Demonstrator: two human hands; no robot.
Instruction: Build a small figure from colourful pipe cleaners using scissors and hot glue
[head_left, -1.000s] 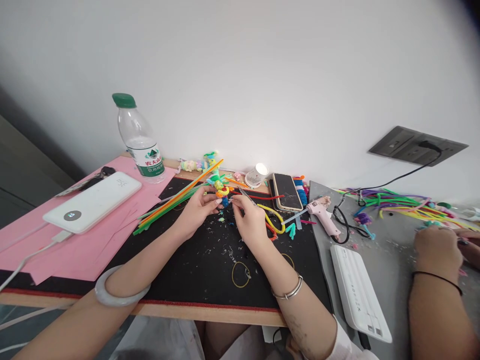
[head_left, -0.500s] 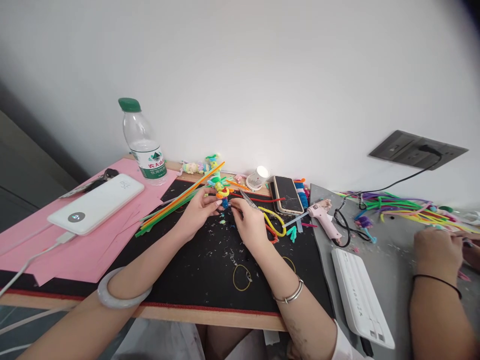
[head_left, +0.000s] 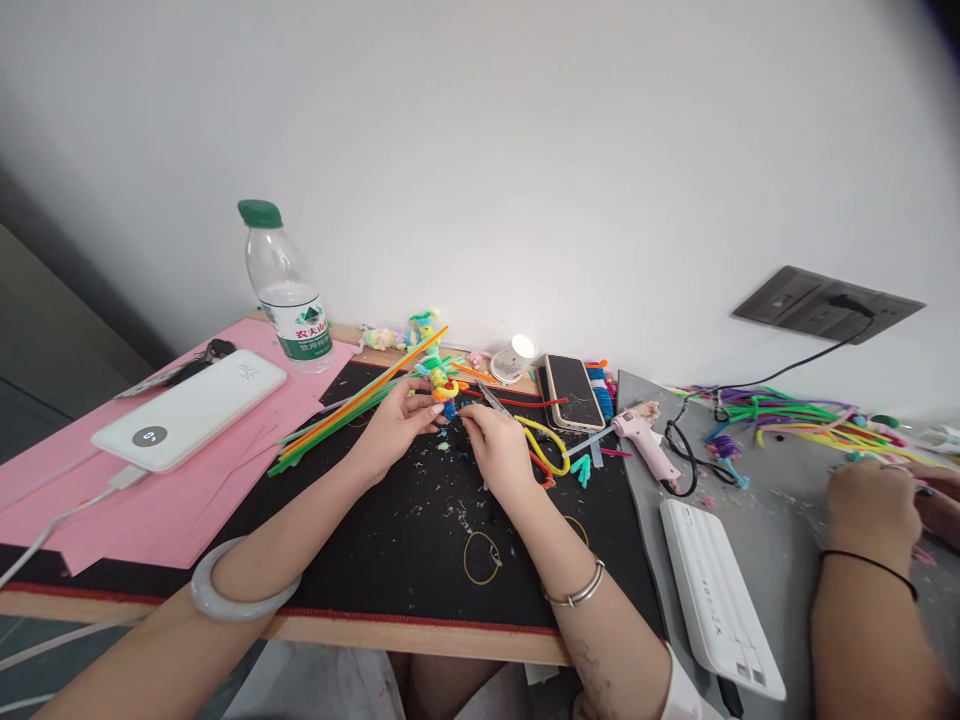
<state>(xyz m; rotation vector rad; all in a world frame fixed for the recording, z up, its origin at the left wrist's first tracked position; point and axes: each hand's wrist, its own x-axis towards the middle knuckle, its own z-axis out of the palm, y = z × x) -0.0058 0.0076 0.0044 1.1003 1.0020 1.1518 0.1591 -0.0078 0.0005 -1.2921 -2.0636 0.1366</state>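
Observation:
A small figure of wound pipe cleaners (head_left: pixel 444 384), green and yellow above, orange and blue below, stands upright over the black mat (head_left: pixel 390 560). My left hand (head_left: pixel 396 428) pinches it near its blue lower end. From the other side, my right hand (head_left: pixel 501 450) has thumb and finger pressed together close beside the blue part; whatever sits between these fingertips is too small to make out. Just behind my right hand lies a metal blade (head_left: pixel 492 398), partly hidden. A yellow pipe-cleaner loop (head_left: pixel 559 455) and a turquoise bent piece (head_left: pixel 582 470) rest to its right.
Green and orange pipe cleaners (head_left: pixel 337 428) lie left of my hands. Behind are a paper cup (head_left: pixel 514 360) and a phone (head_left: pixel 576 392). A pink glue gun (head_left: pixel 646 445), a white power strip (head_left: pixel 720 600) and another person's hand (head_left: pixel 874 510) are rightward. A bottle (head_left: pixel 296 310) stands left.
My right fingertips have shifted very slightly at the blue end of the figure. My left hand keeps its hold. The whole view has tilted a little.

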